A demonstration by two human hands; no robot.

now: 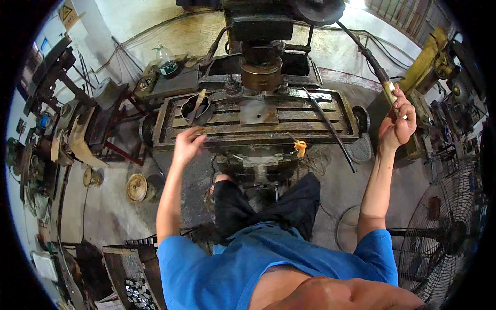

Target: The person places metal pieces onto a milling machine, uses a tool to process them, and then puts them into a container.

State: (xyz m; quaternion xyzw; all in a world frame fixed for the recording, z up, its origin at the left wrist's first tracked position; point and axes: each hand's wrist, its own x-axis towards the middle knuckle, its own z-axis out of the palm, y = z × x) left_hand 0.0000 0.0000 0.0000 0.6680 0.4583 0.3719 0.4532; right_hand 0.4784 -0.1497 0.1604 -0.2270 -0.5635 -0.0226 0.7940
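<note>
Grip: right hand (399, 121) wrapped around the pale end of a long lever (367, 56), beyond the table's right end; left hand (188, 147) bare, fingers loosely parted, at the front edge near the left corner; whether its fingertips touch that edge, I cannot quite tell.
Machine: dark column (261, 28) over the rear edge, round brass-toned spindle housing (261, 77) below it.
Slotted table (232, 129): wide, raised rim, a handwheel (361, 120) at its right end; floor (116, 212) shows off the front left corner.
Fan (449, 227): caged, below and right of the right forearm, well apart from the table.
Lever: slants from the machine's head down to the right hand, outside the right edge.
Rod (329, 129): crosses the right part, overhanging the front edge.
Plate (253, 116): flat, mid-table; bare slots separate it from the rod.
Bowl (204, 110): dark, toward the left end.
Brush (197, 107): leaning in the bowl.
Orange piece (299, 148): at the front edge, right of middle.
</note>
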